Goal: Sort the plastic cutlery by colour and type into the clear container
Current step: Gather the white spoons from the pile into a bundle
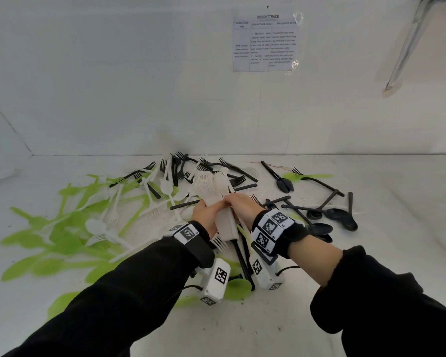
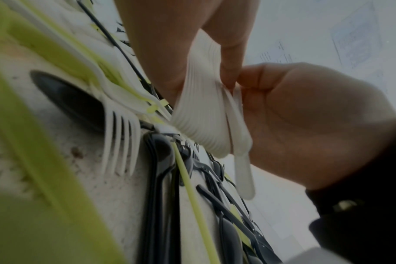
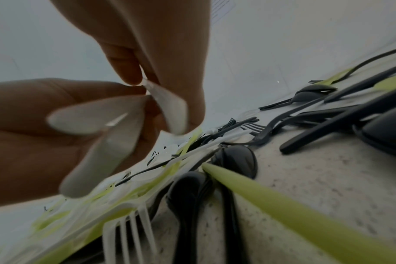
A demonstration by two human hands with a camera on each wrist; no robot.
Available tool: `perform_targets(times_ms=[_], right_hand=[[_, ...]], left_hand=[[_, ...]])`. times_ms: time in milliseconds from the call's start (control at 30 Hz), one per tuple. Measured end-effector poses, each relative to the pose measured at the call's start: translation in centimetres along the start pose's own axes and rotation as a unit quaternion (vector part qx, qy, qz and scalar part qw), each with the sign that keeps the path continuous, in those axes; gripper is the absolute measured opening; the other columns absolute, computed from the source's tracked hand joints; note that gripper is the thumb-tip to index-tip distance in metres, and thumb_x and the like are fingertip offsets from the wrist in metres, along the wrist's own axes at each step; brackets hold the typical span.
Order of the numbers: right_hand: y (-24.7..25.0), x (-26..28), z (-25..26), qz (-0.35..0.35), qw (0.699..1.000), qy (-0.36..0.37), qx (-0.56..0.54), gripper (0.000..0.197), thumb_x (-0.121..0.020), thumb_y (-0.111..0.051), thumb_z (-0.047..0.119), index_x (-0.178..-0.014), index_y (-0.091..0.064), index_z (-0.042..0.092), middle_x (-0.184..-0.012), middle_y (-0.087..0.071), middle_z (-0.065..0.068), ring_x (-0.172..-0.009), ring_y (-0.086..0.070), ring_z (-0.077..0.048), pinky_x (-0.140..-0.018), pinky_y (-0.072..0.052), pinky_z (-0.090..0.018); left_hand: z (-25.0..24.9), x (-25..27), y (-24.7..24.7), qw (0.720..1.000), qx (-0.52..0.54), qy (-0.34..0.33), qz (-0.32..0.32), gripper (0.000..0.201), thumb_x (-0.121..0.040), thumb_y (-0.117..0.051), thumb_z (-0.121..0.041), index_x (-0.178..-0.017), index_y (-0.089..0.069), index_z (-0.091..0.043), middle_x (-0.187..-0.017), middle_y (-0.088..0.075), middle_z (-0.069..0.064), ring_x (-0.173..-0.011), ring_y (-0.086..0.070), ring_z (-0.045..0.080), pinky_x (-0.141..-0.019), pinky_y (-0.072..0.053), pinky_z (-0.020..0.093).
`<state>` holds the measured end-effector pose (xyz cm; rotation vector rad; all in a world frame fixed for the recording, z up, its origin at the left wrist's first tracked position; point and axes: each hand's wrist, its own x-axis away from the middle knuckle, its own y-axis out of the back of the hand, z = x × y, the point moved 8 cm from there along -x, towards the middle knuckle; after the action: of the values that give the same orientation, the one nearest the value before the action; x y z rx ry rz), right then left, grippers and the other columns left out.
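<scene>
Two hands meet at the middle of the table [image 1: 345,292], both closed around one thick stack of white cutlery [image 1: 225,224]. The left hand [image 1: 207,215] wraps the stack from the left side, fingers curled round the handles. The right hand [image 1: 242,206] pinches the top of the same stack, thumb and fingertips pressed on the outermost piece, which the left wrist view shows peeled slightly away from the rest. Whether the stacked pieces are spoons or forks is hard to tell; fanned tine-like heads rise beyond the knuckles in the head view.

Just below the wrists, a white fork [image 1: 219,243] lies on black handles [image 1: 242,258] and a green spoon [image 1: 238,286]. Left of the hands spreads a broad scatter of green cutlery [image 1: 49,240], crossed by loose white forks and spoons [image 1: 106,222]. Behind the hands sits a mixed heap of black forks [image 1: 180,163] and white pieces. To the right, black spoons [image 1: 340,215] lie apart from each other on the white surface. On the back wall hangs a printed sheet [image 1: 265,42].
</scene>
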<state>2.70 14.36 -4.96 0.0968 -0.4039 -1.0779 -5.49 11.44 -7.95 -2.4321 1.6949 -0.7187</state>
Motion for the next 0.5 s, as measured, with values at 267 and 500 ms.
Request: perform_targets(times_ms=[267,500], right_hand=[[-0.7,-0.1,0.4,-0.052,0.999,0.001,-0.008,0.04,-0.1,-0.031,0.028,-0.098,-0.061,0.002,-0.098,-0.062,-0.015,-0.1,-0.057,-0.031,-0.093,-0.044,-0.038],[-1.7,-1.4,-0.2,-0.083,0.994,-0.069,-0.035,0.054,-0.088,-0.036,0.04,-0.122,-0.055,0.002,-0.113,-0.057,-0.011,-0.103,-0.054,-0.025,-0.095,-0.042,-0.036]], left_hand=[[-0.1,-0.1,1.1,1.0,-0.008,-0.003,-0.004,0.034,-0.085,-0.061,0.001,-0.119,-0.055,0.003,-0.117,-0.062,0.023,-0.108,-0.06,0.039,-0.094,-0.048,0.052],[-0.7,-0.2,2.1,0.998,-0.044,-0.024,0.027,0.041,-0.086,-0.06,0.001,-0.126,-0.052,0.0,-0.119,-0.061,0.022,-0.109,-0.059,0.038,-0.092,-0.048,0.048]])
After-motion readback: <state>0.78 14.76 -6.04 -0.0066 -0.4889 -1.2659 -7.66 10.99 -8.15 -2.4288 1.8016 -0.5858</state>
